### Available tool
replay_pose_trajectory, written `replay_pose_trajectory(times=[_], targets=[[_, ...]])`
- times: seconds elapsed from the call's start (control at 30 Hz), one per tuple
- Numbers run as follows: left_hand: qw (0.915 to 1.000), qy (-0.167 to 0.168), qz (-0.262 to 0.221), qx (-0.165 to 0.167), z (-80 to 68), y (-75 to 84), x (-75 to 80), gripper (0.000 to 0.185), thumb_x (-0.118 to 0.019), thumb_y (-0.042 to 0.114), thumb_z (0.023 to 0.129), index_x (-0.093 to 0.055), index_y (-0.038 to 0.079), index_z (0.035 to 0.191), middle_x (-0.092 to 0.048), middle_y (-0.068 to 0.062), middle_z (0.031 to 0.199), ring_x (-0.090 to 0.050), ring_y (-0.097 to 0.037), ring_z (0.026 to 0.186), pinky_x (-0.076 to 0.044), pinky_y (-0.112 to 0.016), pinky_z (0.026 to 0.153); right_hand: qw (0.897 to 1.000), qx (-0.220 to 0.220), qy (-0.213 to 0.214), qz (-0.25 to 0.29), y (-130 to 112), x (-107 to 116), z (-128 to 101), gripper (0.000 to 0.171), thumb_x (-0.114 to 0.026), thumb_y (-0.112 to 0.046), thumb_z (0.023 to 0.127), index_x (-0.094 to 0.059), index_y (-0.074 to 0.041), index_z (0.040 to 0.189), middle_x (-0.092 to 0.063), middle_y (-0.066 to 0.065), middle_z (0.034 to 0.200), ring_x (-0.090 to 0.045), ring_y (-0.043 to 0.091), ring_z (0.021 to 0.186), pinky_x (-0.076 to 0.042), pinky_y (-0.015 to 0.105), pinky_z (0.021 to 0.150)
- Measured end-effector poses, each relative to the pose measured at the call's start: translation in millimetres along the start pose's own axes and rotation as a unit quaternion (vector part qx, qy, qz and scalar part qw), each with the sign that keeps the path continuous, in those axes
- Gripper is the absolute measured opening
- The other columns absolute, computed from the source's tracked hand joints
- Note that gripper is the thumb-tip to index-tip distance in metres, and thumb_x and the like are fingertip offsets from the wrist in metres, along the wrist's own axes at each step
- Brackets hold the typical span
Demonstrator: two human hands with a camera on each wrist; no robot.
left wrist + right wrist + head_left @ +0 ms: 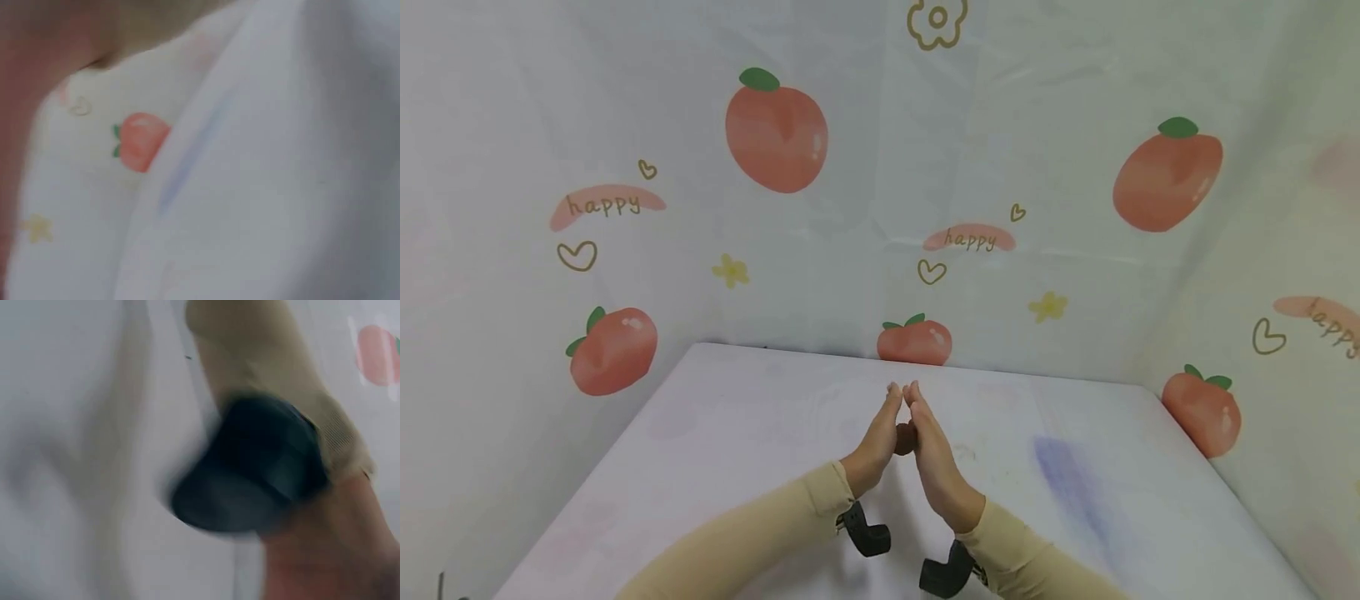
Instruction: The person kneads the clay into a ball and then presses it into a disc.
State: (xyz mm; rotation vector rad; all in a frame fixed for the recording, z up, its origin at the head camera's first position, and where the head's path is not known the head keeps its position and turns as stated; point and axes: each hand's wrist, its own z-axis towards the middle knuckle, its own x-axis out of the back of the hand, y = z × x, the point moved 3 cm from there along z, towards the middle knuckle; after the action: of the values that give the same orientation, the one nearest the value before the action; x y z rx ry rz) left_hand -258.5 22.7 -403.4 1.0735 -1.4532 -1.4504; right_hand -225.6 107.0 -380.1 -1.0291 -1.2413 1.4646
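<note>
A small brown ball [906, 438], clay-like in look, sits between the two palms in the head view. My left hand [874, 448] presses it from the left with straight fingers. From the right, my right hand [937, 457] presses against it, its fingers also extended. The fingertips lean towards each other above the ball, and both hands are raised over the white table [760, 417]. Blurred skin fills the left edge of the left wrist view. In the right wrist view a sleeved arm [262, 356] shows beside a dark wrist camera [250, 469]; the ball is hidden there.
A pale cloth wall [850, 250] printed with red fruit, hearts and flowers stands behind the table and at its sides. A bluish smear [1071, 483] marks the tabletop to the right of the hands. Black cameras [868, 533] hang under both wrists.
</note>
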Motion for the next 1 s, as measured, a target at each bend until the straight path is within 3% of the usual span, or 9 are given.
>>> replay_pose_trajectory(times=[0.2, 0.4, 0.5, 0.63, 0.7, 0.87, 1.0], targets=[[0.9997, -0.021, 0.003, 0.009, -12.7, -6.2, -12.9, 0.075, -0.014, 0.057, 0.102, -0.001, 0.005, 0.155, 0.006, -0.009, 0.163, 0.011, -0.030, 0.149, 0.006, -0.060, 0.116, 0.999, 0.015, 0.039, -0.006, -4, 16, 17, 0.061, -0.022, -0.036, 0.107, 0.001, -0.008, 0.156, -0.006, 0.010, 0.163, 0.003, 0.023, 0.150, 0.000, 0.048, 0.121], [0.9976, -0.025, -0.040, -0.050, -12.1, 12.9, -9.8, 0.067, -0.015, 0.048, 0.105, -0.002, 0.007, 0.156, 0.004, -0.007, 0.163, 0.009, -0.026, 0.149, 0.004, -0.055, 0.119, 0.998, -0.029, 0.050, -0.009, 17, 16, 19, 0.060, -0.022, -0.033, 0.107, -0.004, -0.002, 0.155, -0.002, 0.014, 0.163, 0.007, 0.029, 0.150, 0.002, 0.054, 0.119], [0.9969, -0.005, -0.035, -0.070, -5.6, 16.9, 0.9, 0.065, -0.014, 0.046, 0.105, 0.001, 0.007, 0.156, 0.006, -0.007, 0.163, 0.010, -0.026, 0.149, 0.004, -0.054, 0.119, 0.999, -0.035, 0.023, -0.012, 25, 7, 9, 0.059, -0.021, -0.030, 0.108, -0.006, 0.004, 0.153, -0.001, 0.017, 0.162, 0.007, 0.032, 0.149, 0.002, 0.057, 0.118], [0.9985, 0.016, -0.013, -0.051, 3.4, 7.2, 11.7, 0.068, -0.015, 0.049, 0.105, 0.003, 0.009, 0.156, 0.008, -0.007, 0.163, 0.011, -0.026, 0.149, 0.005, -0.056, 0.118, 0.999, -0.038, -0.031, -0.021, 25, -8, -7, 0.058, -0.020, -0.029, 0.108, -0.003, 0.003, 0.153, 0.000, 0.016, 0.162, 0.006, 0.032, 0.149, 0.000, 0.057, 0.118], [0.9992, 0.017, 0.001, -0.037, 4.5, -1.2, 12.3, 0.068, -0.017, 0.049, 0.105, 0.002, 0.007, 0.156, 0.006, -0.008, 0.163, 0.010, -0.027, 0.149, 0.005, -0.056, 0.118, 0.999, -0.032, -0.037, -0.018, 22, -10, -10, 0.059, -0.020, -0.032, 0.108, -0.002, 0.002, 0.154, 0.001, 0.015, 0.162, 0.008, 0.031, 0.149, -0.001, 0.057, 0.118], [0.9994, -0.020, 0.019, -0.022, -2.9, -18.6, 1.6, 0.066, -0.014, 0.044, 0.106, 0.002, 0.002, 0.154, 0.007, -0.012, 0.163, 0.012, -0.030, 0.149, 0.007, -0.057, 0.117, 1.000, 0.001, 0.008, -0.013, 14, 3, 0, 0.061, -0.022, -0.036, 0.107, -0.004, -0.003, 0.155, -0.004, 0.013, 0.163, 0.004, 0.027, 0.150, 0.001, 0.053, 0.120], [0.9990, -0.040, 0.005, -0.018, -13.9, -19.0, -9.9, 0.063, -0.012, 0.042, 0.107, 0.001, 0.003, 0.155, 0.006, -0.013, 0.163, 0.011, -0.033, 0.149, 0.005, -0.059, 0.117, 0.999, 0.008, 0.040, -0.014, 12, 16, 13, 0.061, -0.022, -0.037, 0.107, -0.002, -0.005, 0.155, -0.005, 0.013, 0.163, 0.002, 0.025, 0.150, -0.001, 0.048, 0.121]])
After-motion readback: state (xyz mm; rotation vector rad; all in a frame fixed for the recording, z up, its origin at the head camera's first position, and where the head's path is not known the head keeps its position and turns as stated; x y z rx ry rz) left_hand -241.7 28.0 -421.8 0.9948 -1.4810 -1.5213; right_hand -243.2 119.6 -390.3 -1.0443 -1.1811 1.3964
